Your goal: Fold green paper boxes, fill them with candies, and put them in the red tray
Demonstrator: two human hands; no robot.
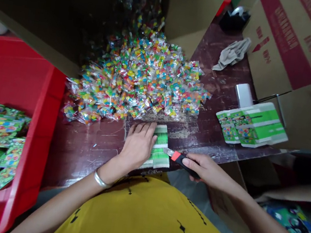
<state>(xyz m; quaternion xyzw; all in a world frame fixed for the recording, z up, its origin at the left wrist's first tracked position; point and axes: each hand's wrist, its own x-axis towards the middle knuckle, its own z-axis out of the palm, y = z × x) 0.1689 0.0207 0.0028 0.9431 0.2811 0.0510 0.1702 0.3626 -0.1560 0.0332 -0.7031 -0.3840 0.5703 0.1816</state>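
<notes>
My left hand (pixel 138 145) lies flat on a green and white printed paper sheet (pixel 161 157) at the table's front edge, and its fingers cover the sheet's left part. In my right hand (pixel 207 170) is a black and red utility knife (pixel 179 160), held with its tip pointing left at the sheet's right side. Whether the blade touches the paper I cannot tell. Just beyond my left hand spreads a big heap of small clear packets of coloured candy (pixel 149 76). More green printed sheets (pixel 262 126) lie on the table to the right.
A red tray (pixel 46 115) on the left holds several green candy boxes (pixel 5 125). Behind the heap stands an open cardboard carton (pixel 194 13). Along the right are a rag (pixel 232 54), a white block (pixel 244 95), a tape dispenser (pixel 234 19) and a large printed carton (pixel 297 48).
</notes>
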